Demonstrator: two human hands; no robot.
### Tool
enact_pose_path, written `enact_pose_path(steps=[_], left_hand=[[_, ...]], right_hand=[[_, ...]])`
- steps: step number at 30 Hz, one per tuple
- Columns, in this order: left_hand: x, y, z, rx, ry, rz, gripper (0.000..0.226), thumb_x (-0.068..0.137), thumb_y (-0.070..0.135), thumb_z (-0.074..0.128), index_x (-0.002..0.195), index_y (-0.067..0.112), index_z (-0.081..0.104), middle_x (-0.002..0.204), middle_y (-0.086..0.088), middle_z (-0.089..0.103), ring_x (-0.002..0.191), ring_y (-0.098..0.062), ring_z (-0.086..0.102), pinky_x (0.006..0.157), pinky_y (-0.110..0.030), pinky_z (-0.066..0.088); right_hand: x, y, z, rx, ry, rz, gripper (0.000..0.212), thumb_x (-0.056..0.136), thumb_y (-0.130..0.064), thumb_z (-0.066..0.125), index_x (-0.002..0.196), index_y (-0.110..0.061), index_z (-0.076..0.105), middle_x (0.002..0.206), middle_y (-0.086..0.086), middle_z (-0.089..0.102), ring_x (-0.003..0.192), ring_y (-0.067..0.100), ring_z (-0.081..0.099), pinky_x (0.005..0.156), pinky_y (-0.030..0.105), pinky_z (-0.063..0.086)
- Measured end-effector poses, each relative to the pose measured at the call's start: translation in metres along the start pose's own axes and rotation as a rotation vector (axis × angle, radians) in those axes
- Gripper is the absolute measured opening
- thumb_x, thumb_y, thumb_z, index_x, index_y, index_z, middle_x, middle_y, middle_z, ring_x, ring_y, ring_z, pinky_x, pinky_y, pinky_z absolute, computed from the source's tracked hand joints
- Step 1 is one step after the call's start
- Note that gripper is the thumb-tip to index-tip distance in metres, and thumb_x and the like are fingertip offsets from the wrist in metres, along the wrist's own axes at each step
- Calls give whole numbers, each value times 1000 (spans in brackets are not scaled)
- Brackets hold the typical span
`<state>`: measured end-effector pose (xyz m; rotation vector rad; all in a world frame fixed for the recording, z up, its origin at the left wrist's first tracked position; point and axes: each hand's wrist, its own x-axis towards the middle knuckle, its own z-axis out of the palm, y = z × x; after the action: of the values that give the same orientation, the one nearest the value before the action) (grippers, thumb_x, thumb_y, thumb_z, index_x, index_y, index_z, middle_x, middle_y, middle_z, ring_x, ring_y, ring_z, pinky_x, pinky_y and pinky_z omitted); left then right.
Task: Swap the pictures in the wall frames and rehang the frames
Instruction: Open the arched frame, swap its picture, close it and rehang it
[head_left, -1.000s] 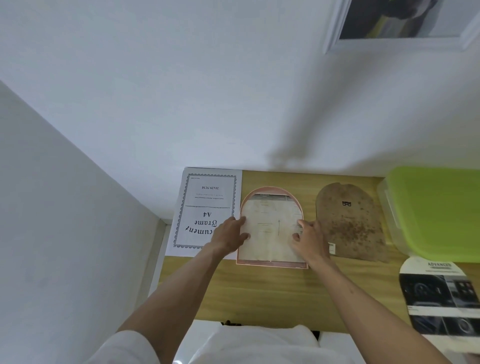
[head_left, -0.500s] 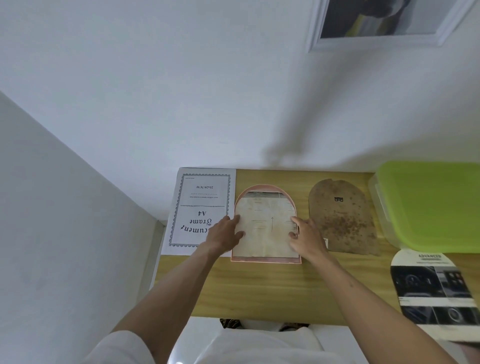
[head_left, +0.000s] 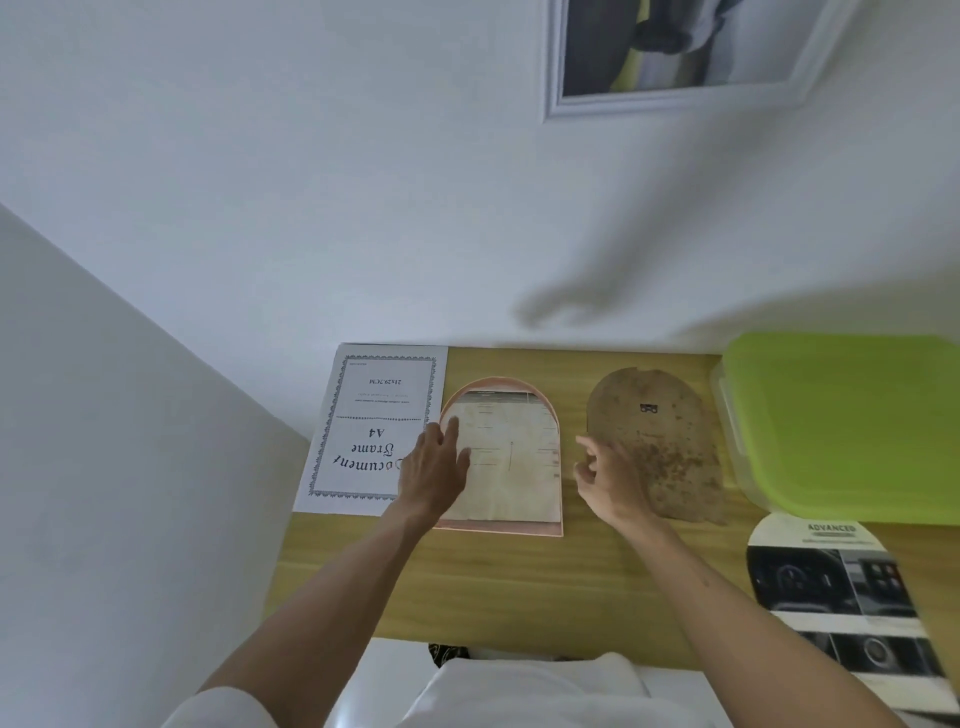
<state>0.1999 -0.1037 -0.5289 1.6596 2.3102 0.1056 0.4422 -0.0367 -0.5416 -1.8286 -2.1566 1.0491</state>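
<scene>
A white wall (head_left: 363, 208) filled most of the view, and a white-framed picture (head_left: 675, 52) hung on it at the upper right. Below it ran a wooden bench (head_left: 519, 587). At the bench's right end stood a clear box with a green lid (head_left: 841, 421), and in front of that lay an arch-shaped printed sheet (head_left: 841, 597) showing car dashboards. At the left end lay a white "Document Frame A4" insert (head_left: 374, 426). Between them a pink arched frame (head_left: 506, 457) lay flat with a pale paper inside it, and just to its right lay a brown arched backing board (head_left: 660, 441). The left hand (head_left: 436, 467) rested on the frame's left edge, its fingers (head_left: 451, 431) straight and spread over the paper. The right hand (head_left: 608, 478) hovered between frame and board, fingers loosely curled, holding nothing.
</scene>
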Motion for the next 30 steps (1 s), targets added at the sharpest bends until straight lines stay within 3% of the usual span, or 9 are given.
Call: enact_pose_path(steps=[2, 3, 7, 11, 14, 17, 21, 27, 30], left_hand=[[1, 29, 1, -57, 54, 76, 49, 101, 37, 44, 144, 13, 38, 123, -10, 50, 105, -24, 57, 77, -36, 52], [3, 47, 3, -101, 51, 104, 47, 101, 35, 44, 143, 13, 41, 125, -10, 51, 105, -23, 57, 77, -36, 52], [3, 126, 17, -275, -66, 139, 48, 99, 32, 48, 143, 15, 43, 132, -10, 47, 116, -26, 54, 88, -40, 50], [7, 183, 44, -364, -269, -9, 50, 92, 28, 51, 139, 12, 44, 131, -13, 44, 120, -34, 49, 95, -43, 46], [11, 201, 57, -404, -285, -155, 47, 80, 24, 49, 124, 8, 50, 123, -14, 49, 119, -35, 47, 87, -40, 44], [17, 209, 58, -589, -298, -356, 52, 75, 20, 56, 125, 7, 50, 124, -10, 47, 114, -33, 51, 85, -34, 44], [33, 206, 69, -744, -291, -513, 61, 56, 28, 63, 115, 11, 58, 116, -9, 55, 103, -33, 61, 85, -48, 56], [31, 194, 36, -730, -182, -451, 54, 68, 15, 67, 121, 9, 59, 119, -9, 52, 100, -32, 60, 85, -46, 57], [33, 170, 21, -783, -129, -427, 60, 61, 25, 65, 120, 15, 59, 112, -9, 62, 86, -26, 68, 70, -38, 61]], right_hand=[[-1, 13, -17, -35, 102, 40, 43, 97, -24, 58, 140, -28, 49, 137, 5, 48, 94, 12, 60, 80, 20, 51], [-1, 22, -26, -72, 146, 94, 43, 98, -22, 58, 140, -24, 50, 139, 7, 45, 103, 15, 59, 83, 19, 48], [-3, 57, -51, -210, 166, 299, 58, 95, -30, 54, 149, -18, 36, 151, 18, 30, 134, 34, 40, 106, 41, 41], [-6, 82, -64, -197, 67, 403, 68, 94, -36, 53, 152, -15, 24, 153, 22, 25, 139, 38, 32, 109, 47, 39], [-6, 88, -64, -192, 41, 382, 70, 94, -37, 56, 152, -15, 24, 151, 20, 28, 139, 37, 31, 108, 46, 38], [-3, 89, -66, -118, 24, 403, 72, 92, -36, 58, 153, -17, 25, 152, 19, 26, 141, 36, 29, 110, 45, 37], [9, 92, -73, 12, -2, 464, 71, 87, -39, 60, 148, -19, 29, 147, 20, 27, 132, 39, 37, 106, 48, 41], [21, 90, -77, 178, 95, 567, 63, 84, -35, 63, 138, -11, 42, 129, 19, 48, 113, 38, 53, 93, 50, 52], [24, 80, -71, 259, 135, 514, 51, 81, -29, 60, 127, -9, 55, 122, 16, 57, 102, 36, 60, 83, 46, 58]])
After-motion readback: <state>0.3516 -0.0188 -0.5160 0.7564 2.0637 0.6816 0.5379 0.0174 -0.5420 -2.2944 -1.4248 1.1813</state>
